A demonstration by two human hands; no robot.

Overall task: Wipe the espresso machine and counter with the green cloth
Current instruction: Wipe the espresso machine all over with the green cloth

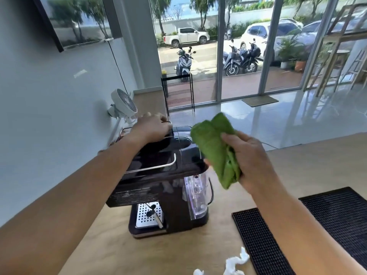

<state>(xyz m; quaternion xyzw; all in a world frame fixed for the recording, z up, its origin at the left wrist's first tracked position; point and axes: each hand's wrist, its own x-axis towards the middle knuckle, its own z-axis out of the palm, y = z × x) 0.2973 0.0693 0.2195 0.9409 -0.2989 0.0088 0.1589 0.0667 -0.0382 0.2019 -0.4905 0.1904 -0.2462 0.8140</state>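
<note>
A black espresso machine (170, 175) stands on the wooden counter (178, 253), with a clear water tank on its right side and a perforated drip tray below. My left hand (153, 127) rests on the far top edge of the machine, fingers curled over its metal rail. My right hand (251, 161) holds the folded green cloth (214, 149) in the air just right of the machine's top, not touching it.
Two black rubber bar mats (258, 241) (337, 215) lie on the counter to the right. Crumpled white tissue (236, 262) sits near the front edge. A small white fan (124, 104) is mounted on the wall behind the machine. Beyond the counter are a glossy floor and glass doors.
</note>
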